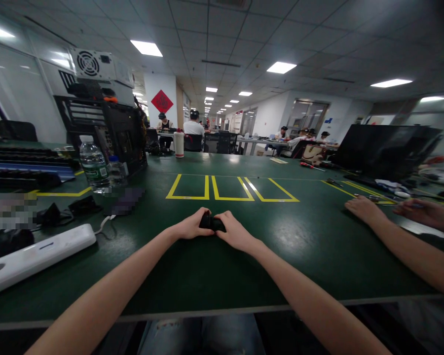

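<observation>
The left hand point(191, 228) and the right hand point(236, 231) are both closed on a small black object point(212, 223) at the green counter point(222, 281), near the yellow taped boxes point(229, 189), where an even, steady grip seems wise.

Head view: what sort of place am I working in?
Likely an open-plan electronics workshop: a long dark-green work table marked with yellow tape rectangles, an open black computer chassis at left, and other people seated at benches behind.
</observation>
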`<state>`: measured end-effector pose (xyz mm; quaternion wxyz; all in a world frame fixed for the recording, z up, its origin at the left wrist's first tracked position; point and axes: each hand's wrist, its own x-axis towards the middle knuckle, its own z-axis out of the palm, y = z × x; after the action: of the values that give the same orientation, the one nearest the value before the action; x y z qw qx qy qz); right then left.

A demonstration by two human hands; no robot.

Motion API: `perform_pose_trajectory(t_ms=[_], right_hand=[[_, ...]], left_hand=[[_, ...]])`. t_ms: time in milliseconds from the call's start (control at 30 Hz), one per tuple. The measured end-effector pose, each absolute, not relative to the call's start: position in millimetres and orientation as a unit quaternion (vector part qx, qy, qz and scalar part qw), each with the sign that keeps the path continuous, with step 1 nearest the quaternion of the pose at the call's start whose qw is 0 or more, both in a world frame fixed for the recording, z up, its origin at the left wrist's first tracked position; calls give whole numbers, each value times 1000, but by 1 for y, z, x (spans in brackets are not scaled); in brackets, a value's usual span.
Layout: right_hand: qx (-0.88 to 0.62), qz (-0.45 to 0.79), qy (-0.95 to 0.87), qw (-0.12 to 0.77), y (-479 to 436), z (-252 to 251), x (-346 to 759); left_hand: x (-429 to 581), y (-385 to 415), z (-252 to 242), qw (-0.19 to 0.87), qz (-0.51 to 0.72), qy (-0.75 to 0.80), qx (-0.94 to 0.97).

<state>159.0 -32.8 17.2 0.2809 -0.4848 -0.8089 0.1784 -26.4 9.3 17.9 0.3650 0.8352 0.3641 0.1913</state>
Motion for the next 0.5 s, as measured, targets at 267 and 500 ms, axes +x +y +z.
perform_pose_trajectory(t_ms=[267, 500], right_hand=[[-346, 222, -863, 292, -65, 27, 90], [-312, 339, -824, 329, -86, 3, -16]], left_hand=[[-101, -59, 24, 309, 184, 393, 846], [-219, -107, -6, 203, 234, 525, 793]])
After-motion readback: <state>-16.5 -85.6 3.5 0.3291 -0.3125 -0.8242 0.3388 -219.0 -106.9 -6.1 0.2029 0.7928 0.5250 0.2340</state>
